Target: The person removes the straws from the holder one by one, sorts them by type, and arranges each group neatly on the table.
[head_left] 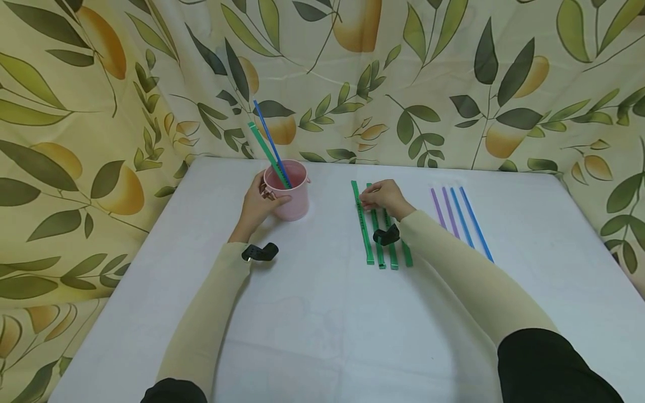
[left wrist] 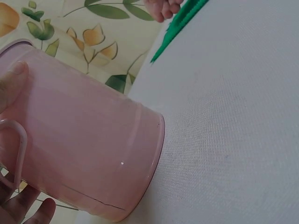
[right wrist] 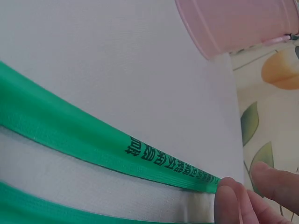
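My left hand (head_left: 256, 204) grips a small pink bucket (head_left: 294, 202), with the thumb across its wall and fingers near the ring-shaped handle (left wrist: 19, 149). A green wrapped straw (head_left: 263, 144) and a blue straw (head_left: 269, 134) lean out of the bucket's mouth. My right hand (head_left: 385, 198) is over a row of green wrapped straws. In the right wrist view its thumb and a finger (right wrist: 228, 196) close together at the far part of the leftmost green straw (right wrist: 93, 135), which bears dark printed characters. Another finger (right wrist: 275, 184) stands apart. The straw's far end is hidden there.
Right of the green row, two purple straws (head_left: 437, 207) and two blue straws (head_left: 472, 218) lie side by side, partly under the right forearm. A white cloth (head_left: 302, 313) covers the table. Fruit-patterned fabric (head_left: 322, 89) hangs along the back and left.
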`<state>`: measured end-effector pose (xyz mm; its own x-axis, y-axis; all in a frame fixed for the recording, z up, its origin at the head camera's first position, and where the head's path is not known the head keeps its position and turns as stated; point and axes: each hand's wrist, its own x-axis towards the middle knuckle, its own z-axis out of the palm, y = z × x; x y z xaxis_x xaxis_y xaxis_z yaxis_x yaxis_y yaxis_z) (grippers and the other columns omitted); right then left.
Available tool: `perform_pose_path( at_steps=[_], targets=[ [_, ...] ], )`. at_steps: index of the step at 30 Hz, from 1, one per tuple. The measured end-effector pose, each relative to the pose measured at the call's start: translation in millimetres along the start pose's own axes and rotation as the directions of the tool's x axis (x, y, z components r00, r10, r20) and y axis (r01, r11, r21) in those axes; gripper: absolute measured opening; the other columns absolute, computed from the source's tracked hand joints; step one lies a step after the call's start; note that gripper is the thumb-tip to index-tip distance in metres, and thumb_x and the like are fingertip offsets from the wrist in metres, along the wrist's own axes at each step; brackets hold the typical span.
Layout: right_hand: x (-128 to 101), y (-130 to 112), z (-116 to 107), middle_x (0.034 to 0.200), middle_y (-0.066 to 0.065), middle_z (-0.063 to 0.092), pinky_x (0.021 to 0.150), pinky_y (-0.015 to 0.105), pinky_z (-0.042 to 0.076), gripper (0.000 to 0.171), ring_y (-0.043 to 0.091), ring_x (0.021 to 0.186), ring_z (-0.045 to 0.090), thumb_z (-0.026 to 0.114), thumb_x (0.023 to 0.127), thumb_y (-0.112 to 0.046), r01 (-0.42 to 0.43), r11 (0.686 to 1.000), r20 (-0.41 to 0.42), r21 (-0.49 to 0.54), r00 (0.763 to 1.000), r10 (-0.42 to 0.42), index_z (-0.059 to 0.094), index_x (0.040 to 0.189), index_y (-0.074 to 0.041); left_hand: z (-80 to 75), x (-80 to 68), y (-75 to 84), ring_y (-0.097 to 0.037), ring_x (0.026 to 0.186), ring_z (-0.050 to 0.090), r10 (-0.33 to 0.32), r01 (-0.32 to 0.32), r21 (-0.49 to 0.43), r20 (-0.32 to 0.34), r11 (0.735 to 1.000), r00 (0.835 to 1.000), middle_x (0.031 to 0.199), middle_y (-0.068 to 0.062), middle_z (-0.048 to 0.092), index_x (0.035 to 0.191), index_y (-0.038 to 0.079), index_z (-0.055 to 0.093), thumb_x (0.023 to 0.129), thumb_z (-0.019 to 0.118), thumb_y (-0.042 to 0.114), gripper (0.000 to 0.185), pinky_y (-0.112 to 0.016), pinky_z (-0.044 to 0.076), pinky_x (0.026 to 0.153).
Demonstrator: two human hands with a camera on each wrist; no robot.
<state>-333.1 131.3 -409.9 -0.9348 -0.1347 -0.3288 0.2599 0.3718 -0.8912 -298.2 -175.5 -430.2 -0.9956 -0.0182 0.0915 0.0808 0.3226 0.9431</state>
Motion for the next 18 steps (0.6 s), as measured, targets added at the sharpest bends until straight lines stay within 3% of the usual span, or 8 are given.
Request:
perform_pose_path(
  at_steps=[5,11,18],
  targets=[
    [-1,-4,-2,0.071,-0.001,0.067,0.083,0.035,0.058,0.032,0.009,0.065,0.067,0.063,0.089,-0.010,-0.016,0.999,-0.002,-0.035,1.000,0.016,0.058,0.115,0.008,0.9,1.0,-0.3,-0.023,0.137,0.036,0.003,-0.003,0.000,0.001,1.000,1.000,0.148,-0.005,0.039,0.145,0.017,0.029,0.075,0.079,0.026,0.087,-0.041,0.038,0.111],
    [0,-17,-2,0.095,0.010,0.069,0.088,0.036,0.056,0.034,0.011,0.077,0.069,0.064,0.089,-0.014,0.015,0.999,-0.013,-0.039,1.000,-0.015,0.058,0.117,0.005,0.8,0.7,0.2,-0.023,0.137,0.036,0.001,-0.001,0.001,0.003,1.000,1.000,0.148,-0.005,0.039,0.145,0.017,0.030,0.075,0.080,0.027,0.087,-0.040,0.037,0.112],
    [-2,-48,3,0.121,0.022,0.062,0.096,0.044,0.051,0.037,0.029,0.103,0.066,0.063,0.090,-0.023,0.097,0.991,0.015,-0.090,0.995,-0.096,0.058,0.118,0.001,-0.1,-0.5,-0.2,-0.022,0.138,0.036,0.020,-0.020,0.011,0.003,1.000,1.000,0.147,-0.005,0.039,0.145,0.016,0.029,0.075,0.080,0.026,0.087,-0.038,0.034,0.114]
  ],
)
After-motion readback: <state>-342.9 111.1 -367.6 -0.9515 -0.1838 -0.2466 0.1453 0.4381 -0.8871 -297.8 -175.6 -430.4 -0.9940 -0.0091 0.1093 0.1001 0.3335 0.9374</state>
